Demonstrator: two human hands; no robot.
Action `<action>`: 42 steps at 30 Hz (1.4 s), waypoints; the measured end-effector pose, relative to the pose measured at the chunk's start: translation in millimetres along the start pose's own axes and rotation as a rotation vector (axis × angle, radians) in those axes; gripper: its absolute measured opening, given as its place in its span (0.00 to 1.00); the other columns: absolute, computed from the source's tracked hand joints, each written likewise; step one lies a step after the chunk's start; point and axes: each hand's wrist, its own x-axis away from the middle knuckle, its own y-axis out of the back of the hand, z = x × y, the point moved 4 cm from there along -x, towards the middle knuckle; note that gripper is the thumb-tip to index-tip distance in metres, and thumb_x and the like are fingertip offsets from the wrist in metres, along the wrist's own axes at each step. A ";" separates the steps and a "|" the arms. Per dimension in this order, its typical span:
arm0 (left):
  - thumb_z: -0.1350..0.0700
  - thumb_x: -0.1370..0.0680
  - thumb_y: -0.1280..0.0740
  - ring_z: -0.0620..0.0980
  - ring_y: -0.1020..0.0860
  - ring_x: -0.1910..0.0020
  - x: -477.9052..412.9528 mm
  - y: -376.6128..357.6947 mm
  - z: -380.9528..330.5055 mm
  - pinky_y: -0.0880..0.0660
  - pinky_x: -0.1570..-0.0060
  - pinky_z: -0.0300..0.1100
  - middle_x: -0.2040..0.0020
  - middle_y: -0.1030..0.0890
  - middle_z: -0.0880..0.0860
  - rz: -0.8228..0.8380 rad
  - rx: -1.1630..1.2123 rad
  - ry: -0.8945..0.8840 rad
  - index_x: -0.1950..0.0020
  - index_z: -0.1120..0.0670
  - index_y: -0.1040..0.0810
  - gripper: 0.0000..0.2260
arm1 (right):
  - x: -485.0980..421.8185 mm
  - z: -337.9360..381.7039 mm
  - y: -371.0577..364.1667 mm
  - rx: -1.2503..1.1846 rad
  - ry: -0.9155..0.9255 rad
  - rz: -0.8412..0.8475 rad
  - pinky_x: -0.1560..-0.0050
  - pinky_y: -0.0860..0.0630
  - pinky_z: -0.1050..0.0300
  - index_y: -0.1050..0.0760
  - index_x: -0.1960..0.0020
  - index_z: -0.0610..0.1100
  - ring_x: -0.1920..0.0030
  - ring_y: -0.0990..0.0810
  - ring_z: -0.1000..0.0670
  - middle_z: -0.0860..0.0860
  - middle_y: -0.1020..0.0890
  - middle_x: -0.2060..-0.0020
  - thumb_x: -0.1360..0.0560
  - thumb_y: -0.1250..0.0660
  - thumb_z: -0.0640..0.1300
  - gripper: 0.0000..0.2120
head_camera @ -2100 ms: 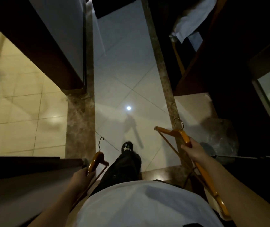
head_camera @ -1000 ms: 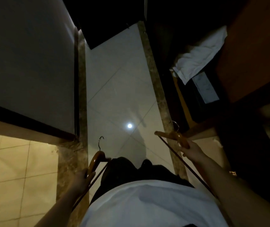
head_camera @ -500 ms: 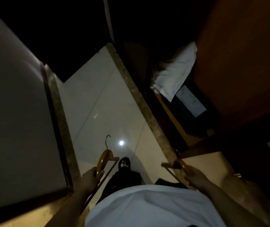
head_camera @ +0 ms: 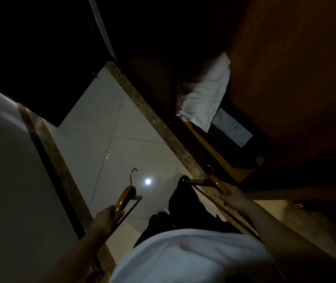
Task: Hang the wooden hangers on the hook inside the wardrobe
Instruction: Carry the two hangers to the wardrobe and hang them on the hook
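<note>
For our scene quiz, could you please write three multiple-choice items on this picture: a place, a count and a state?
1. Where is the white cloth? A. on the floor B. in the wardrobe C. over an arm
2. How many hangers are held? A. one B. two C. three
3. What is the left hand doing? A. gripping a hanger B. hanging open C. touching the cloth
Answers: 1 B, it lies in the dark recess; 2 B, left hanger and right hanger, one per hand; 3 A, its fingers curl round the wood.

Two wooden hangers (head_camera: 124, 198) (head_camera: 217, 183), two hands (head_camera: 106, 219) (head_camera: 234, 198), one white cloth (head_camera: 205, 94).
</note>
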 end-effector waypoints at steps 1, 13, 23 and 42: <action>0.54 0.20 0.40 0.49 0.25 0.63 -8.1 3.7 -1.3 0.29 0.63 0.38 0.63 0.24 0.52 0.011 -0.025 0.012 0.46 0.56 0.26 0.08 | -6.8 20.0 5.1 -0.017 0.033 0.008 0.39 0.30 0.51 0.35 0.30 0.45 0.40 0.26 0.44 0.45 0.25 0.42 0.22 0.40 0.39 0.21; 0.51 0.20 0.40 0.44 0.29 0.71 -126.0 69.6 -142.9 0.32 0.71 0.35 0.65 0.25 0.50 0.040 -0.113 -0.092 0.49 0.54 0.28 0.07 | -103.6 123.0 93.3 -0.048 0.081 -0.005 0.35 0.29 0.49 0.35 0.29 0.44 0.38 0.26 0.43 0.43 0.25 0.37 0.22 0.40 0.39 0.21; 0.51 0.21 0.39 0.46 0.31 0.69 -197.3 106.9 -313.1 0.34 0.68 0.38 0.68 0.29 0.50 0.160 -0.208 -0.390 0.57 0.52 0.27 0.08 | -110.5 114.2 167.8 -0.246 -0.021 -0.339 0.47 0.26 0.49 0.28 0.41 0.38 0.55 0.24 0.48 0.47 0.24 0.58 0.22 0.41 0.36 0.11; 0.51 0.22 0.38 0.42 0.30 0.79 -182.0 216.3 -565.3 0.32 0.79 0.32 0.77 0.27 0.48 0.637 0.007 -0.753 0.65 0.56 0.26 0.15 | -21.3 229.2 278.5 -0.402 0.081 -1.008 0.38 0.34 0.51 0.30 0.33 0.42 0.34 0.30 0.41 0.42 0.25 0.37 0.23 0.38 0.39 0.18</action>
